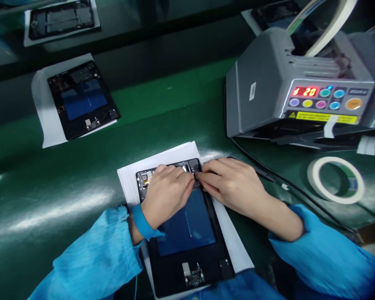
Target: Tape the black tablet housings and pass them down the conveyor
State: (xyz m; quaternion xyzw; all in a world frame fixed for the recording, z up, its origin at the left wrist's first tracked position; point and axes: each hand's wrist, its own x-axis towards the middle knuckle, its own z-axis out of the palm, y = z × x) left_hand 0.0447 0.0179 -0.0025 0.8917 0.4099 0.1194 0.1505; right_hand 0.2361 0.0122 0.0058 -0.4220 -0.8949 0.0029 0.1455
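An opened tablet point(187, 262) with a black frame and a blue inner panel lies on white paper point(234, 246) in front of me. My left hand point(168, 189), with a blue band on its wrist, reaches over the tablet's upper part, its fingers closed near the top right corner. My right hand point(237, 185) comes in from the right and pinches at the same corner, fingertips close to the left ones. Whatever small thing sits between the fingers is hidden. Behind my right hand a slim dark tool point(265, 174) shows in part.
A grey tape dispenser point(259, 91) with a lit red display stands at the right, a tape roll point(312, 179) before it. A black cable point(318, 204) crosses the green bench. Further opened tablets point(84, 98) lie on paper at the back left and behind the dispenser.
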